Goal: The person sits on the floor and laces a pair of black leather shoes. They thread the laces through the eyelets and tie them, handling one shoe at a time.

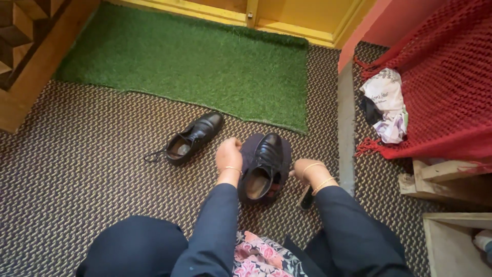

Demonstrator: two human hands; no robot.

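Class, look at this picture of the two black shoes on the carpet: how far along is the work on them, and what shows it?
Done: nothing clearly finished. In hand: the near black shoe rests on a dark cloth, with the left hand and right hand at either side. Left: the other black shoe lies apart, untouched, lace trailing.

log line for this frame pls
left hand: grips dark cloth | right hand: at cloth edge | black shoe: on cloth

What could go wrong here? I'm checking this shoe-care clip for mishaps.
The dark cloth under the black shoe may bunch as the left hand and right hand tug it, tipping the shoe. The other shoe's loose lace trails on the carpet, so it could snag.
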